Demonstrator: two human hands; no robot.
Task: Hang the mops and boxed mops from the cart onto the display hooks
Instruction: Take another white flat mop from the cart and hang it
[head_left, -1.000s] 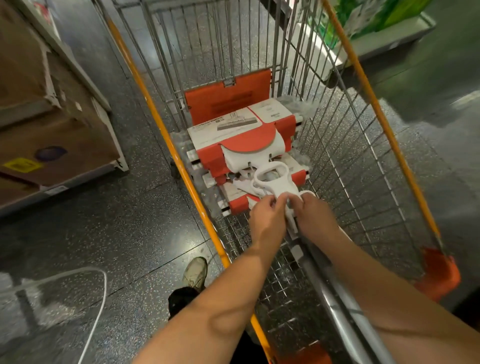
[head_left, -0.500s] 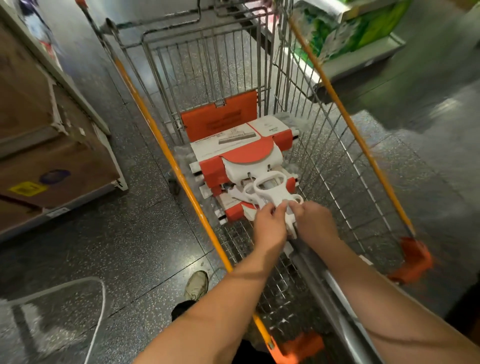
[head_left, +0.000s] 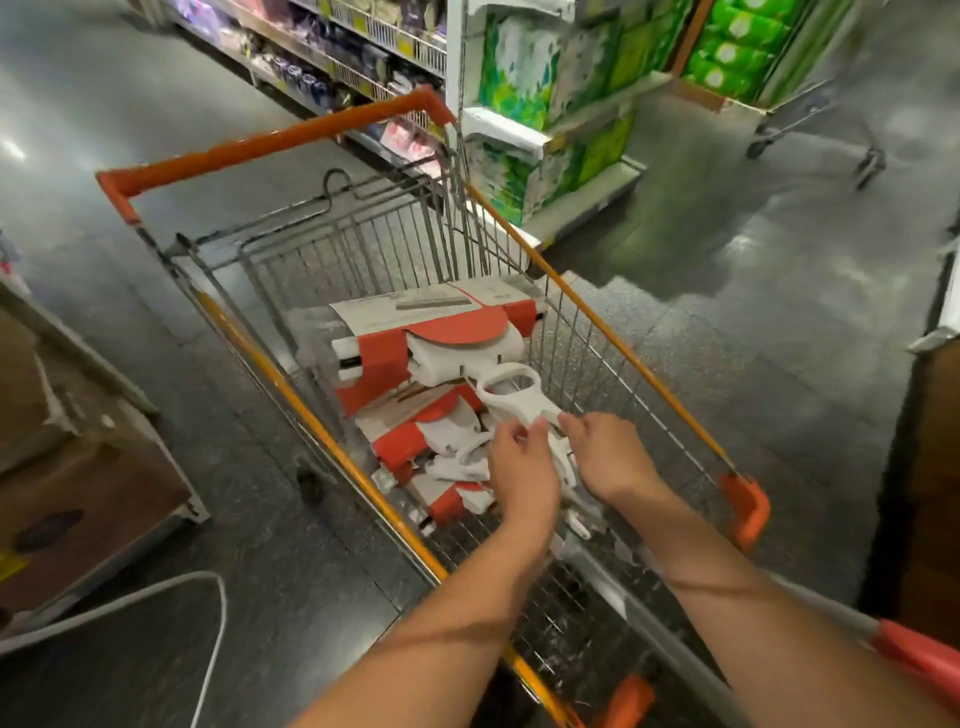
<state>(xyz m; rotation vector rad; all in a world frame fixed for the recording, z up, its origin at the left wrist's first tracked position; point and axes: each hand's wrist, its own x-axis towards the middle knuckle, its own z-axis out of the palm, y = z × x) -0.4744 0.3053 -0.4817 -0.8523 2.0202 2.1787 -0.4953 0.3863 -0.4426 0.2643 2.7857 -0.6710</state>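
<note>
Dark speckled shop floor (head_left: 753, 338) surrounds a wire cart (head_left: 613, 332) standing mid-view.

Hidden or unclear:
- The cart's near end is cut off at 6 o'clock, and both forearms cover part of its wire bottom.
- Print on the boxed mops (head_left: 415, 312) is unreadable. The lower boxes are partly buried, so how they lie cannot be fully seen.
- A grey bar (head_left: 623, 587) runs under the right forearm toward 5 o'clock. Whether it belongs to a mop cannot be told.
- Shelving (head_left: 332, 57) at 11 o'clock and green packs (head_left: 524, 67) at 1 o'clock are blurred.
- A second cart (head_left: 795, 117) at 2 o'clock is indistinct.

Count:
- Three red-and-white boxed mops are visible, overlapping in the cart's far half.
- One white looped mop handle (head_left: 519, 410) lies on top of them.
- One white cable (head_left: 224, 605) lies on the floor at 7 o'clock.

Hands: the left hand (head_left: 522, 470) pinches the mop handle's near end from 9 o'clock. The right hand (head_left: 608, 457) has its fingers curled on it from 3 o'clock.

Edges and room:
- The cart's rims are orange-edged.
- A narrow strip of floor separates the left rim from the cardboard boxes (head_left: 72, 467) at 9 o'clock.
- A broad stretch of floor lies at 3 o'clock.
</note>
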